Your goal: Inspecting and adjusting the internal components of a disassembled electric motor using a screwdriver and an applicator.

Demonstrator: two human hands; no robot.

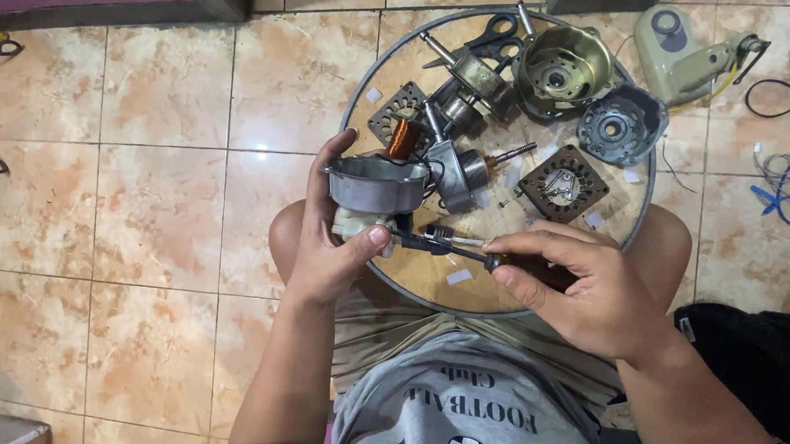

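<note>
The person sits on the tiled floor (144, 191) with a round wooden board (428, 282) resting across the knees, and this board works as the surface. The left hand (331, 246) is closed around a grey metal motor housing (374, 183), shaped like a shallow cup, with a small white part (352, 222) under it; the thumb presses from below and the fingers curl behind the cup. It is held just above the near left edge of the surface. The right hand (581, 290) is closed on the handle of a screwdriver (443, 243), which lies almost level and points left, its tip reaching the underside of the housing near the left thumb. I cannot tell if the tip sits in a screw.

On the middle of the surface lie a rotor with a threaded shaft (465, 172) and a copper coil (403, 140) on a square black frame (401, 110). A second square black frame (564, 183) with small screws inside is toward the right edge. At the far edge I see black scissors (495, 34), another motor piece (475, 73), a brass-coloured round housing (561, 68), and a blue-grey round cover (623, 124) at the far right edge. Beyond the board, on the floor, lies a pale green fan body (683, 52) with cables (789, 98) beside it.
</note>
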